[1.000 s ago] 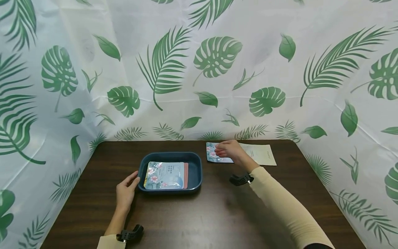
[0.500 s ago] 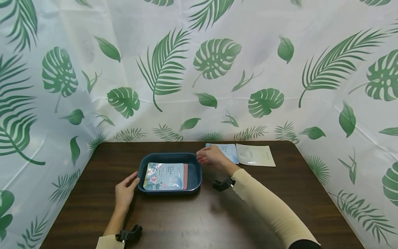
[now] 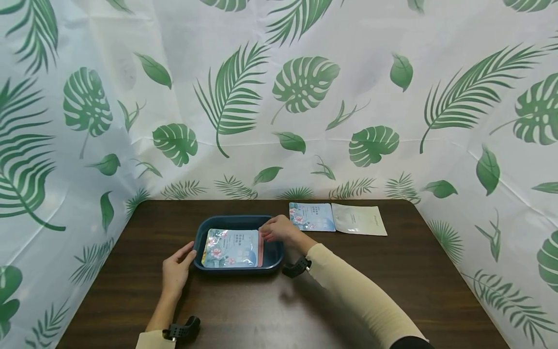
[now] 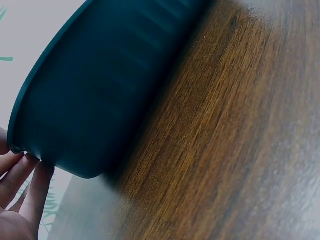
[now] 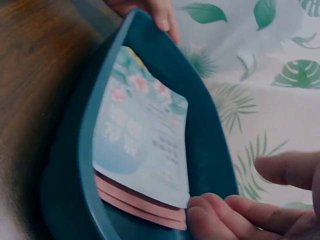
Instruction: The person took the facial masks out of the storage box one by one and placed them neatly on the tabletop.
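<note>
A dark blue tray (image 3: 273,258) holds a small stack of flat packets that look like face mask sachets. On top lies a light blue floral packet (image 3: 233,248), with pink packets (image 5: 145,205) showing beneath its right edge and a yellow sliver at its left. My left hand (image 3: 176,270) rests its fingertips against the outside of the tray's left end, just under the rim. Over the tray's right part, my right hand (image 3: 281,230) touches the corner of the stack with its fingertips; in the right wrist view its thumb stands apart from the fingers.
Right of the tray, near the table's back edge, another blue floral packet (image 3: 312,216) lies beside a cream packet (image 3: 359,219). The brown wooden table (image 3: 244,310) meets a leaf-printed curtain (image 3: 322,160) behind.
My right hand has moved left from above the packets at the back right, over the tray's right rim, to the stack. The left hand and the tray have stayed in place.
</note>
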Demonstrator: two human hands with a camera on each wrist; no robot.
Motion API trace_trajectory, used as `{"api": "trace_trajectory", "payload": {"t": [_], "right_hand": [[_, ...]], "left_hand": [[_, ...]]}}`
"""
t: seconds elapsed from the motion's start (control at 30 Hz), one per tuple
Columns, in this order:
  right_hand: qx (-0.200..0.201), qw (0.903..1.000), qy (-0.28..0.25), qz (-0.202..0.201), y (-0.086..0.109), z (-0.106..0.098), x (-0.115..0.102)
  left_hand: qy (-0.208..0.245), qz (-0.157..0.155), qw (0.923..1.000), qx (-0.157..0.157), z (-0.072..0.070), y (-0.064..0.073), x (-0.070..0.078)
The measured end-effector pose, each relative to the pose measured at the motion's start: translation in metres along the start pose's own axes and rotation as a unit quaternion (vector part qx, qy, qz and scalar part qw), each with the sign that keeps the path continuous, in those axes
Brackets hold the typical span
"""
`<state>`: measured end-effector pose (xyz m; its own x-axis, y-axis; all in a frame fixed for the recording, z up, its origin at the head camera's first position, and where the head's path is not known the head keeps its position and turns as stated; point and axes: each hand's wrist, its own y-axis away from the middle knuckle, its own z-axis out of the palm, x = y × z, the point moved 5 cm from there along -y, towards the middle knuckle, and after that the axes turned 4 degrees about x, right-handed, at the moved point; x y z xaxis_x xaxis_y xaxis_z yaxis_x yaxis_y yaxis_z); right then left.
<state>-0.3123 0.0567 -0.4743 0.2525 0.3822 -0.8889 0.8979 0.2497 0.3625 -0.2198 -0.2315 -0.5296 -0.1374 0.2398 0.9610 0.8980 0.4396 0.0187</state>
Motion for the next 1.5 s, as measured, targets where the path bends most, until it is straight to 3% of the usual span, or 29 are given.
{"api": "trace_trajectory", "payload": {"t": [0.17,0.4,0.73,0.97,1.13,1.5], "right_hand": [[-0.028,0.9991,0.029,0.015,-0.001,0.015,0.007],[-0.013,0.9984,0.048,0.028,-0.002,0.027,0.015],[0.004,0.9942,0.107,0.004,0.002,0.037,0.014],[0.005,0.9943,0.106,0.003,0.004,0.042,0.011],[0.026,0.9942,0.104,0.008,0.003,0.043,0.011],[0.040,0.9968,0.066,0.020,-0.003,0.048,0.015]], "left_hand": [[0.001,-0.001,1.0000,-0.002,0.000,0.000,0.001],[-0.004,-0.005,1.0000,-0.003,0.000,0.000,0.000],[-0.008,0.006,0.9999,-0.005,-0.001,-0.002,0.000],[-0.011,0.009,0.9999,-0.009,-0.001,-0.001,0.000],[-0.019,0.007,0.9997,-0.014,-0.002,-0.002,0.001],[-0.025,0.008,0.9995,-0.015,-0.003,-0.003,-0.001]]}}
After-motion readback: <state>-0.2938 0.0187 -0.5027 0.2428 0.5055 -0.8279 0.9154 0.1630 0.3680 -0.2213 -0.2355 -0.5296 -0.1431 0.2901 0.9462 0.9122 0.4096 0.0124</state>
